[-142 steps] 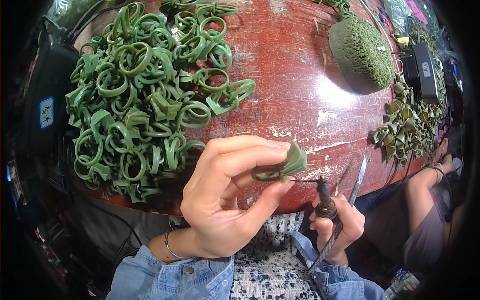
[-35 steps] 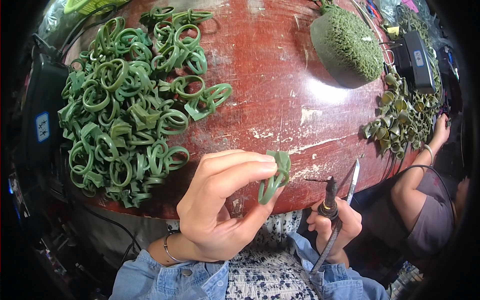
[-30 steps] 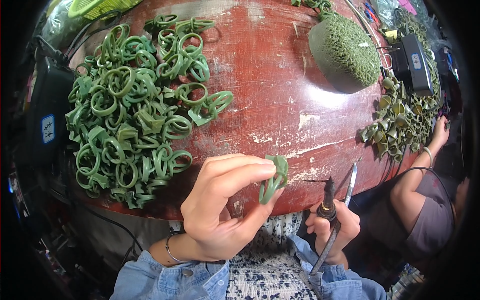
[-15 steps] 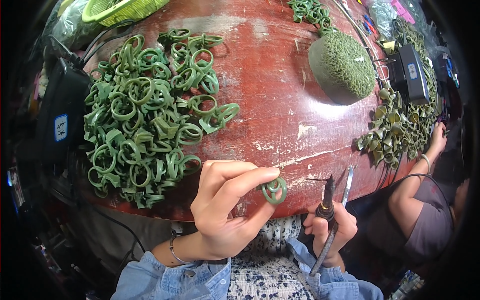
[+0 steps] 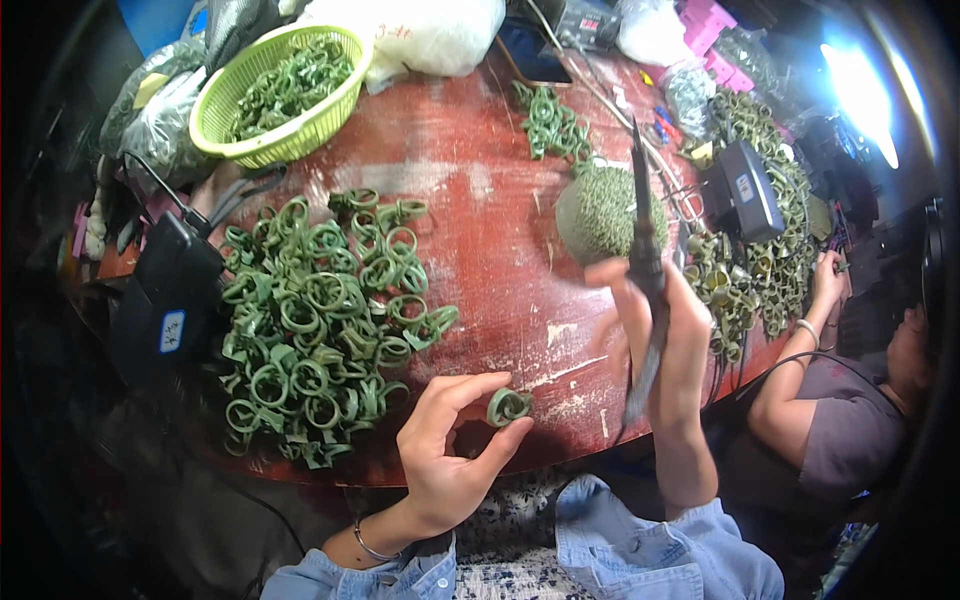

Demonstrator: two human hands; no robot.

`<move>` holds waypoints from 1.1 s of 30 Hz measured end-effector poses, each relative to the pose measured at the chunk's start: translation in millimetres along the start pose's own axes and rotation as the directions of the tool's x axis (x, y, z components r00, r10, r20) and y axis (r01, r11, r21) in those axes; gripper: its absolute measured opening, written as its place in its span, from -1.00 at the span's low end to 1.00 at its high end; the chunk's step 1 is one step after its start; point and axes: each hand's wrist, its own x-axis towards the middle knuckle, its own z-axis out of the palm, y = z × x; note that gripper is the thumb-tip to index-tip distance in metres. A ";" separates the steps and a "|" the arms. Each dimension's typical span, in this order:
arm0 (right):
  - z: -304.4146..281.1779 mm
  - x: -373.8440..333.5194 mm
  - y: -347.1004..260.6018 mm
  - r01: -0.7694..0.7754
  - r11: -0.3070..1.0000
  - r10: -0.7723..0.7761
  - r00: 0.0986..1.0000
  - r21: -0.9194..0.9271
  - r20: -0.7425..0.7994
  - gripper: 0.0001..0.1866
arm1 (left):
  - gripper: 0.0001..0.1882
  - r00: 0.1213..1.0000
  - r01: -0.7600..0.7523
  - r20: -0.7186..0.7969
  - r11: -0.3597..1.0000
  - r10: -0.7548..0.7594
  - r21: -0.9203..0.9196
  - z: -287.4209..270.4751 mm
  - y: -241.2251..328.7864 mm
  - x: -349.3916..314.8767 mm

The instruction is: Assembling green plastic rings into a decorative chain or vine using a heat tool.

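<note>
Between the thumb and forefinger of my left hand (image 5: 445,445) is a green wax ring (image 5: 509,406), held above the table's near edge. My right hand (image 5: 675,340), raised and partly blurred, grips a dark wax pen (image 5: 643,205) much like a soldering iron, its thin tip pointing up and away. A grey metal tool with a knurled handle (image 5: 645,380) is held in the same hand, its far end hidden. Left of my hands lies a large pile of similar green rings (image 5: 300,320). Beyond my right hand stands a round block or tub topped with green shavings (image 5: 605,215).
A yellow-green basket (image 5: 205,125) of green pieces stands far left, near a black box (image 5: 165,290) with cables. Another black box (image 5: 745,190) sits among olive-green pieces (image 5: 715,265) at right. A co-worker's hand (image 5: 828,275) reaches in there. White bags (image 5: 440,40) lie at the back.
My right hand has risen and moved away from me with the tools, toward the shavings. My left hand has shifted slightly left and nearer, still pinching the ring. The view now takes in more of the far table.
</note>
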 end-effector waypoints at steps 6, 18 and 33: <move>21.4 102.2 15.9 0.245 0.969 -0.245 0.969 0.013 -0.014 -0.73 | -0.62 0.998 0.057 0.041 0.983 -0.051 -0.174 4.5 0.1 -2.0; 41.1 95.0 11.0 0.197 0.980 -0.201 0.971 0.041 0.132 -0.72 | -0.66 0.842 -0.320 -0.085 0.619 0.533 0.717 -29.3 43.3 17.2; -4.8 -39.3 23.0 -0.083 0.722 -0.215 0.917 0.687 0.336 -0.58 | -0.56 0.940 -0.109 0.002 0.296 0.341 0.949 -15.7 50.6 27.9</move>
